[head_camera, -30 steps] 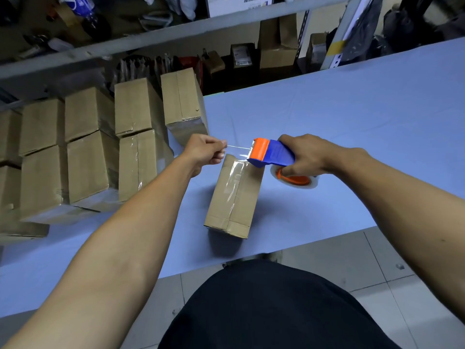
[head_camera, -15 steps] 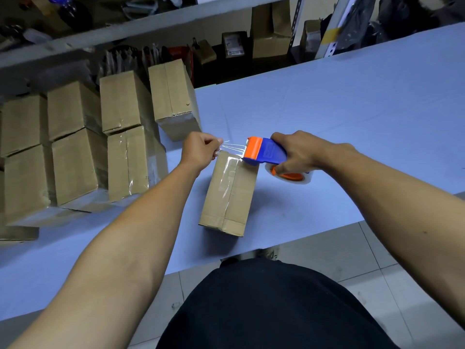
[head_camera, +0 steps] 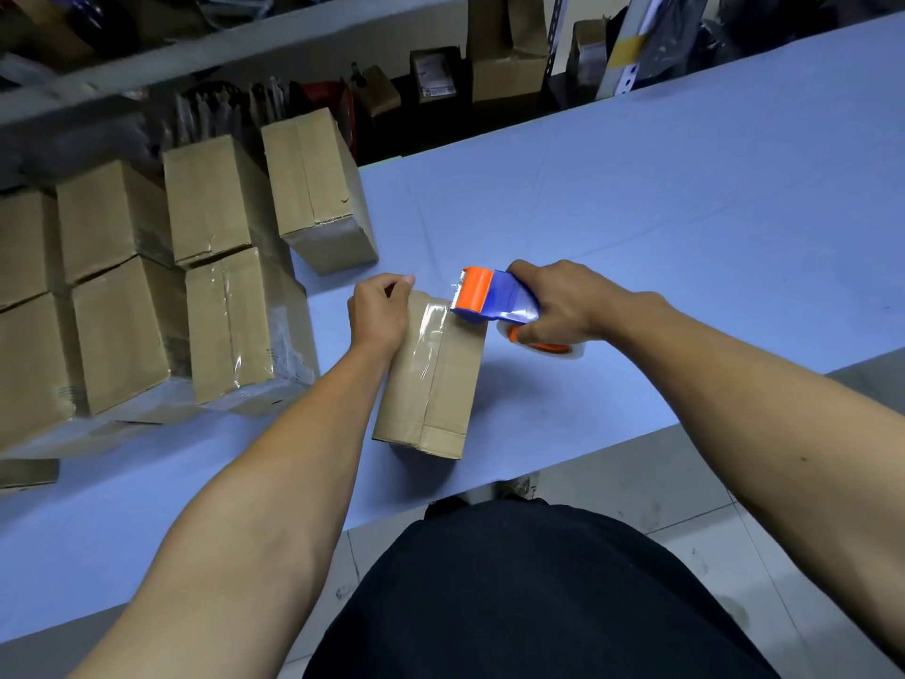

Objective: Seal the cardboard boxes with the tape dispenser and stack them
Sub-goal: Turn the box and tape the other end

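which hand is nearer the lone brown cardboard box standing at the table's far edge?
Left. The left hand rests on the box being taped, just in front of that lone brown cardboard box; the right hand grips the dispenser farther right.

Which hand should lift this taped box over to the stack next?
Probably the left hand: it already rests on the box, nearest the stacked boxes. The right hand is busy gripping the tape dispenser.

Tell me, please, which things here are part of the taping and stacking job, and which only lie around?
Part of the job:
- cardboard box under the hands
- tape dispenser, held by the right hand
- left hand on the box's far end
- stacked boxes at left

Only lying around:
- shelf clutter behind the table
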Demonstrator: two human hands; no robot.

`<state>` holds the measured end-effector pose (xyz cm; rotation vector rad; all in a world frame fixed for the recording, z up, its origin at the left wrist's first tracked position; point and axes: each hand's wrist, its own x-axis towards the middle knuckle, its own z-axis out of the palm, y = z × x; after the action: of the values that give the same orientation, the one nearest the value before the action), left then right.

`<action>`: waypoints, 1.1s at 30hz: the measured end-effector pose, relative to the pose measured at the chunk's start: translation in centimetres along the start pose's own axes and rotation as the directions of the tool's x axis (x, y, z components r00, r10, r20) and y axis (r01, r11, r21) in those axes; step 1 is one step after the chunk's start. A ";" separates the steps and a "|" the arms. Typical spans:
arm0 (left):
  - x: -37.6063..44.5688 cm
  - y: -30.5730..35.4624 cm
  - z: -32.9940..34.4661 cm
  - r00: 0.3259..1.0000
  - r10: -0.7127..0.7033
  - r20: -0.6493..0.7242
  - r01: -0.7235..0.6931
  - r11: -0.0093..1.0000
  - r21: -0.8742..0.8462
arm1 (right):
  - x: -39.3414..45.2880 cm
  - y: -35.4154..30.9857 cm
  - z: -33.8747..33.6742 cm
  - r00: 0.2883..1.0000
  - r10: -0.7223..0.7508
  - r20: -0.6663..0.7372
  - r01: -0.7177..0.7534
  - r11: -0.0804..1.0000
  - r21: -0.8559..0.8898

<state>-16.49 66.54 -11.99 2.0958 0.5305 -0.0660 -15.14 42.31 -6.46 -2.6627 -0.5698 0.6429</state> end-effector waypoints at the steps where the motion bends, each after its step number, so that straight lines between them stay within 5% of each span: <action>1: 0.1 0.1 -0.1 0.999 -0.050 0.010 0.051 0.999 -0.016 | 0.0 -0.1 0.0 1.000 -0.003 -0.001 0.003 1.000 0.002; 4: 0.4 -0.5 -0.7 0.975 -0.220 0.039 0.221 0.975 -0.025 | -0.2 -0.1 0.1 1.000 0.005 -0.009 -0.005 1.000 0.004; 9: -1.0 -0.5 -1.0 0.985 -0.146 -0.094 0.146 0.989 -0.010 | -0.6 0.2 0.4 0.999 0.006 -0.037 -0.006 1.000 0.006; 14: -2.4 1.6 0.4 0.988 -0.123 0.095 0.100 0.972 0.211 | -0.6 -0.1 0.6 0.999 0.015 -0.038 -0.014 1.000 0.014; 19: -2.9 1.1 1.5 0.979 -0.186 0.085 0.145 0.923 0.356 | -0.7 0.2 0.6 0.998 0.006 -0.055 -0.007 1.000 -0.013; 33: -2.1 -0.1 0.7 0.983 -0.134 0.130 0.074 0.920 0.386 | -2.4 3.4 -0.8 1.000 0.005 -0.017 -0.005 1.000 -0.004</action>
<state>-18.32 65.30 -11.95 2.4118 0.5697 -0.4199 -15.67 38.14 -6.29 -2.6713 -0.5604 0.6210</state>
